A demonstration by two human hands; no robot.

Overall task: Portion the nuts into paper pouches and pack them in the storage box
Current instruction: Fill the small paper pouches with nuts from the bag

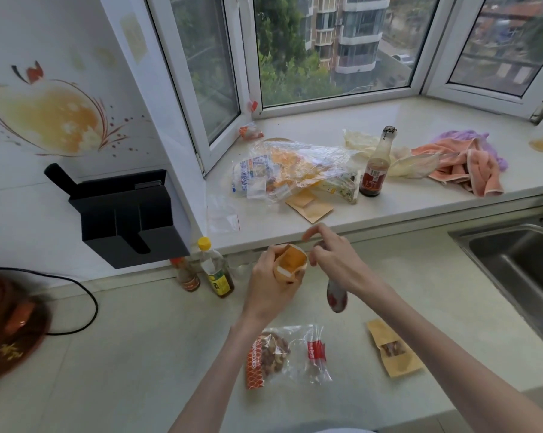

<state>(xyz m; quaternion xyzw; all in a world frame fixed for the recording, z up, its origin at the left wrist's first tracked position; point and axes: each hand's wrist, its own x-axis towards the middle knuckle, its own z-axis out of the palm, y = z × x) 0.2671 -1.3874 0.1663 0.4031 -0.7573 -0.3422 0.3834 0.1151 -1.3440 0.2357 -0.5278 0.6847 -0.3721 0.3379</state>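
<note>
My left hand (pixel 268 284) grips an open kraft paper pouch (pixel 290 264) upright above the counter, mouth facing up. Just right of it, my right hand (pixel 342 260) holds a red-and-white patterned spoon (pixel 337 296); its wide end hangs below the hand, and the fingers hover at the pouch mouth. A clear zip bag of nuts (pixel 273 354) lies on the counter under my arms. A filled pouch (pixel 392 348) with nuts showing in its window lies to the right. Flat empty pouches (pixel 310 206) lie on the window sill. No storage box is in view.
The sill holds a crumpled plastic bag (pixel 288 170), a dark sauce bottle (pixel 373 170) and towels (pixel 463 164). A sink (pixel 520 276) sits at the right. Two small bottles (pixel 217 273) stand by the wall under a black holder (pixel 129 217). A brown lid (pixel 8 323) is at the left edge.
</note>
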